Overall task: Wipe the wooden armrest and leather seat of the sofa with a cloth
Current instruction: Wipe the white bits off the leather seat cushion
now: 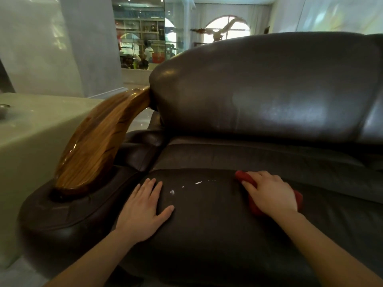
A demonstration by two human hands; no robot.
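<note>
The dark brown leather seat point(207, 235) fills the lower middle of the view. A glossy curved wooden armrest point(97, 141) rises at its left end. My right hand point(271, 193) presses a red cloth point(252, 206) flat onto the seat right of centre; the cloth shows above and below the fingers. My left hand point(145, 208) lies palm down on the seat beside the armrest, fingers spread, holding nothing. A few small white specks point(198, 182) lie on the leather between the two hands.
The padded leather backrest point(269, 85) stands behind the seat. A pale green stone side table point(37, 129) sits left of the armrest with a small metal dish point(4, 109) on it. Shelves, a window and distant people fill the background.
</note>
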